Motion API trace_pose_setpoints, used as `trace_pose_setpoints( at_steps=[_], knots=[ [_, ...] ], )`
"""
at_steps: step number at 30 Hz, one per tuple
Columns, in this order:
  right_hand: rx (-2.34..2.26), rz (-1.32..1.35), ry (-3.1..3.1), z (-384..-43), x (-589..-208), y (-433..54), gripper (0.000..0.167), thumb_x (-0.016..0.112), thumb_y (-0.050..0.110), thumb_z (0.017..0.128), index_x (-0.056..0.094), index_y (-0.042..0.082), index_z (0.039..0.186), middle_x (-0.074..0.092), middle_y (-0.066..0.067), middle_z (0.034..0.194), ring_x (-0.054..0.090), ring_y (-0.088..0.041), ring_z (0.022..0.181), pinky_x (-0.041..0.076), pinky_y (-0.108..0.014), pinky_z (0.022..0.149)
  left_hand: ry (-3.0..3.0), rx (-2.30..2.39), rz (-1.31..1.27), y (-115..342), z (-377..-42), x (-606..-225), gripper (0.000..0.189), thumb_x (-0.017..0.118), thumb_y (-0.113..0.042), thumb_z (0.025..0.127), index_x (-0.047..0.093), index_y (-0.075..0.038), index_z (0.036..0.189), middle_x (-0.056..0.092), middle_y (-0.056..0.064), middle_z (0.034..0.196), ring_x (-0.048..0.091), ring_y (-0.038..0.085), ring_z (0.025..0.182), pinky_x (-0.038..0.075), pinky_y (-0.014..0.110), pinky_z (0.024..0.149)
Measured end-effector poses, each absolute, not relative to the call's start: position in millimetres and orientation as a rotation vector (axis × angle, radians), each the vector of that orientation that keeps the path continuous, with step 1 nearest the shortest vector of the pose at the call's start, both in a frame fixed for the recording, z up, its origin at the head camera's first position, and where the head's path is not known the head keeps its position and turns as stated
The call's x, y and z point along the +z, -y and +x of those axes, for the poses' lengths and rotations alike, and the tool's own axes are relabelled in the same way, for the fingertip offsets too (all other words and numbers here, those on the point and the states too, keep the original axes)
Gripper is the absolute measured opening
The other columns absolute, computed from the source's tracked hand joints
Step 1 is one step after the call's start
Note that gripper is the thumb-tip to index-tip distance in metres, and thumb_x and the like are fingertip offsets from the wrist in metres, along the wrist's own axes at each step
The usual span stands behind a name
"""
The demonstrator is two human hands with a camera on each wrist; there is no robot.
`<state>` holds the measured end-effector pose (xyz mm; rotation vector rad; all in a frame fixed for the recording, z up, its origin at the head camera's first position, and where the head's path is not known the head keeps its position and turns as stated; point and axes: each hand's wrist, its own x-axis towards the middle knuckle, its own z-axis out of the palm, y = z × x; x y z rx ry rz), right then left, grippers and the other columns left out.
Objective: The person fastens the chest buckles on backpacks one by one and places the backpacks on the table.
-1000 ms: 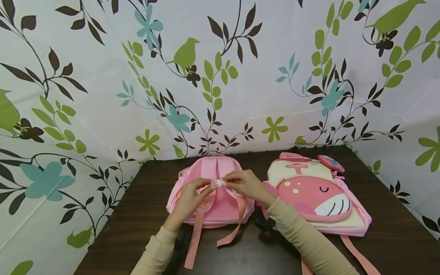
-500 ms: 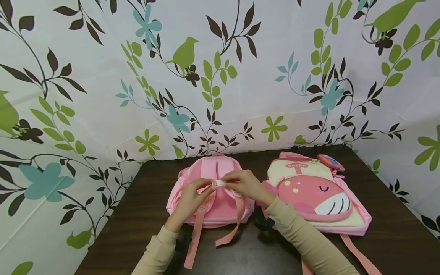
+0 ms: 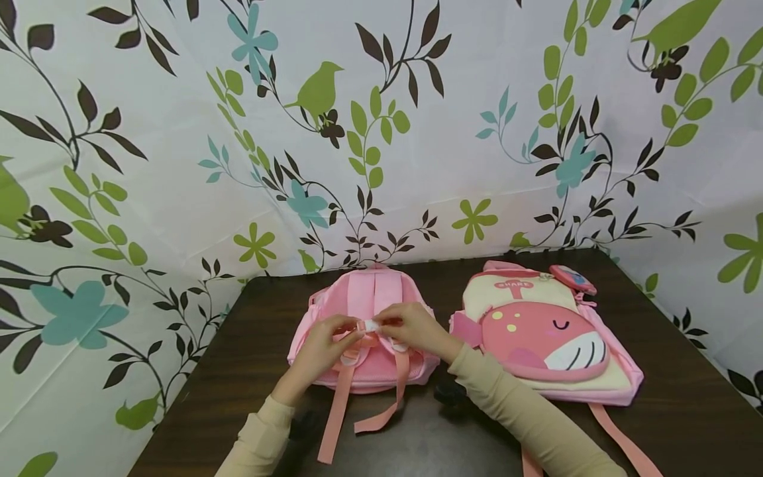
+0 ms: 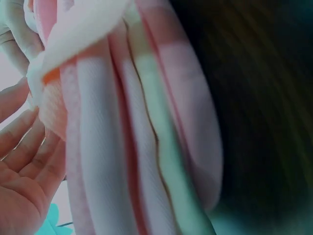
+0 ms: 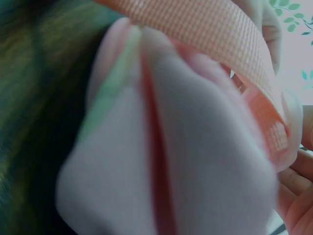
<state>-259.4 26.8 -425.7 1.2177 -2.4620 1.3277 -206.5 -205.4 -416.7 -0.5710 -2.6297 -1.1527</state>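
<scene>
A pink backpack point(image 3: 372, 381) lies on the table with its shoulder straps facing up. Over its back panel, both hands meet at a small white plastic buckle point(image 3: 368, 325). The left hand point(image 3: 320, 346) pinches the buckle's left end between thumb and fingers. From the other side the right hand point(image 3: 418, 326) pinches its right end. Up close, the left wrist view has the left hand's palm and fingers point(image 4: 24, 181) beside the white buckle piece point(image 4: 35, 81). In the right wrist view, webbing point(image 5: 210, 29) runs to the buckle point(image 5: 292, 127). Fingers partly hide the buckle's join.
A second backpack point(image 3: 536, 331), cream and pink with a whale front, lies at the right. Two loose webbing straps point(image 3: 336, 414) hang toward the table's front. The dark wooden table point(image 3: 238, 371) meets a leaf-patterned cloth point(image 3: 417, 165) at the back.
Both hands have moved slightly left and nearer with the buckle between them. The loose right strap has swung left. The whale backpack stays in place.
</scene>
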Motion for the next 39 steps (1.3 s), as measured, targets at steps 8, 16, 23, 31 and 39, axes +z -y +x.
trace_pose_setpoints(
  at_steps=[8,16,23,31,39],
  knots=[
    [1.263,1.219,2.512,-256,-437,-15,0.02,0.074,0.009,0.091,0.077,0.006,0.111,0.075,-0.002,0.105,0.06,-0.01,0.084,0.052,-0.023,0.074,2.714,-1.027,-0.599,217,-206,-425,0.019,0.075,-0.016,0.092,0.074,-0.007,0.109,0.072,0.001,0.101,0.066,0.016,0.09,0.056,0.041,0.087],
    [1.235,1.236,2.543,-258,-441,-11,0.02,0.073,0.008,0.092,0.077,0.006,0.111,0.075,-0.003,0.106,0.063,-0.011,0.09,0.053,-0.025,0.08,2.761,-0.892,-0.613,222,-209,-427,0.019,0.077,-0.017,0.091,0.075,-0.007,0.107,0.069,-0.001,0.092,0.056,0.011,0.076,0.05,0.026,0.069],
    [1.236,1.247,2.603,-257,-440,-10,0.02,0.073,0.01,0.093,0.077,0.006,0.112,0.074,-0.003,0.106,0.064,-0.011,0.094,0.053,-0.028,0.084,2.817,-0.971,-0.593,226,-209,-428,0.019,0.076,-0.018,0.091,0.076,-0.007,0.107,0.064,-0.005,0.083,0.054,0.009,0.068,0.047,0.024,0.058],
    [1.216,1.275,2.6,-255,-440,-9,0.02,0.072,0.01,0.093,0.077,0.005,0.112,0.074,-0.004,0.107,0.065,-0.013,0.096,0.054,-0.029,0.086,2.856,-1.033,-0.55,228,-206,-426,0.022,0.076,-0.019,0.091,0.076,-0.006,0.11,0.066,-0.005,0.084,0.055,0.01,0.066,0.048,0.025,0.056],
    [1.223,1.26,2.599,-251,-436,-16,0.023,0.071,0.012,0.095,0.075,0.008,0.117,0.074,-0.002,0.111,0.063,-0.01,0.093,0.053,-0.026,0.083,2.822,-1.007,-0.618,229,-205,-420,0.023,0.075,-0.016,0.091,0.075,-0.004,0.111,0.063,-0.002,0.087,0.055,0.012,0.074,0.049,0.027,0.064]
  ],
)
